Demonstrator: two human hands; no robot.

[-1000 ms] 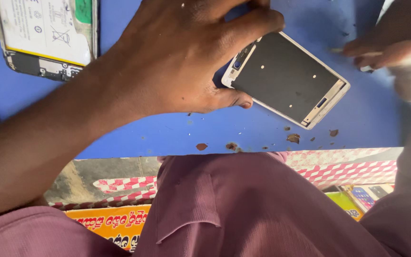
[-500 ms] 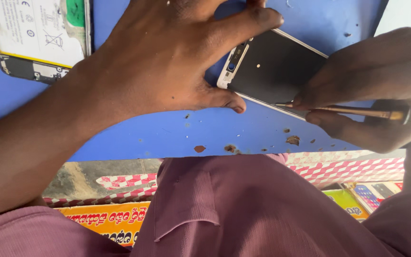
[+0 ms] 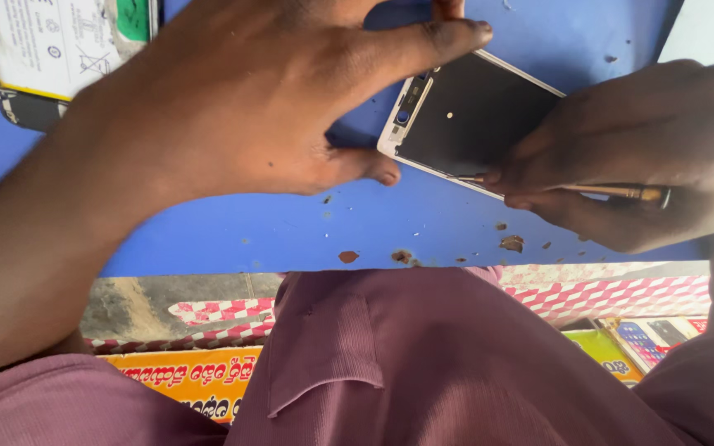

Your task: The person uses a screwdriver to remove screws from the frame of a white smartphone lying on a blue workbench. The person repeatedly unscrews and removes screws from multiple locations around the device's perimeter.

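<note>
left hand [image 3: 241, 107] clamps the white-framed phone [image 3: 473, 116] flat on the blue table [image 3: 291, 231], right hand [image 3: 638, 157] closed on a thin metal tool [image 3: 572, 190] at its near edge (second opened phone [image 3: 59, 49] far left); best kept shallow, pressure steady.

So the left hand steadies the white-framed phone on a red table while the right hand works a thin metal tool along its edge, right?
Not quite: the table is blue, not red, as the head view shows. The rest holds: the left hand steadies the white-framed phone while the right hand works a thin metal tool along its edge.
</note>
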